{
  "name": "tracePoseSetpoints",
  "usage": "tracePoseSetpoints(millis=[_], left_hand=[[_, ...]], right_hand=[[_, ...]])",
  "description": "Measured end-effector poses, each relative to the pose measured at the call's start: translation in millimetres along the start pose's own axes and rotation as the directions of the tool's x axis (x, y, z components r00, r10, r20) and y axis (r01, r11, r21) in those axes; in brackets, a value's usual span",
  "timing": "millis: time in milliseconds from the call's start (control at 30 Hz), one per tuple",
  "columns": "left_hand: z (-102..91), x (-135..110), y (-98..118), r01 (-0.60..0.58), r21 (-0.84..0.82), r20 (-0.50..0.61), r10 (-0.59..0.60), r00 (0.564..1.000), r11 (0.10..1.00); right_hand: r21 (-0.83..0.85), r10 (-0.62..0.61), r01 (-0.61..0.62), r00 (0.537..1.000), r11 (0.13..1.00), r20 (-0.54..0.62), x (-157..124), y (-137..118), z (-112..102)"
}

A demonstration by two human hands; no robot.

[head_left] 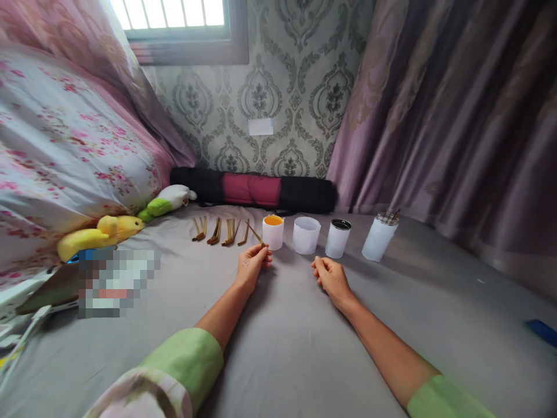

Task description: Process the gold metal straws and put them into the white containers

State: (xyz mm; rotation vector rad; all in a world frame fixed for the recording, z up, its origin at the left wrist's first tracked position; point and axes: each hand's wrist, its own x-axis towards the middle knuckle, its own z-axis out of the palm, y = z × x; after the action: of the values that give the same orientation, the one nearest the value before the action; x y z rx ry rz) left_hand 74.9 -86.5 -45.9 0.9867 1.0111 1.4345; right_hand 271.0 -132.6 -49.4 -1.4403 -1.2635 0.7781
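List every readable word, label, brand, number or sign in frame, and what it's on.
None legible.
Pixelated item at left: unreadable.
White rectangle on the wall: too small to tell.
Orange-filled cup, pale cup, dark-mouthed cup, stick holder: no readable lettering visible.

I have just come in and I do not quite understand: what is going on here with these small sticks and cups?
A person's left hand holds a thin golden-brown stick, tilted, beside a white cylindrical cup with orange inside. The right hand is loosely curled, with nothing visible in it. Groups of bent golden-brown sticks are to the left on the grey cloth. Three more white cylindrical containers stand to the right; the rightmost one has thin sticks in it.
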Motion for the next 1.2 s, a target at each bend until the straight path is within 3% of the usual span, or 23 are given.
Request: tracePoseSetpoints(millis=[567, 800, 1200], left_hand=[[8.1, -11.0, 3.5, -0.300, 0.306, 0.088, 0.287, 0.954, 0.904], [8.9, -16.1, 1.7, -0.537, 0.452, 0.236, 0.485, 0.842, 0.712], [9.4, -22.4, 1.2, -0.678, 0.635, 0.442, 0.545, 0.712, 0.370]], right_hand=[[0.070, 0.040, -0.041, 0.999, 0.997, 0.023, -3.0, -5.6, -1.5], [0.083, 0.048, -0.051, 0.998, 0.995, 0.043, -3.8, -7.3, -2.1], [0.105, 0.020, -0.025, 0.999, 0.994, 0.049, -4.6, -6.9, -3.0]])
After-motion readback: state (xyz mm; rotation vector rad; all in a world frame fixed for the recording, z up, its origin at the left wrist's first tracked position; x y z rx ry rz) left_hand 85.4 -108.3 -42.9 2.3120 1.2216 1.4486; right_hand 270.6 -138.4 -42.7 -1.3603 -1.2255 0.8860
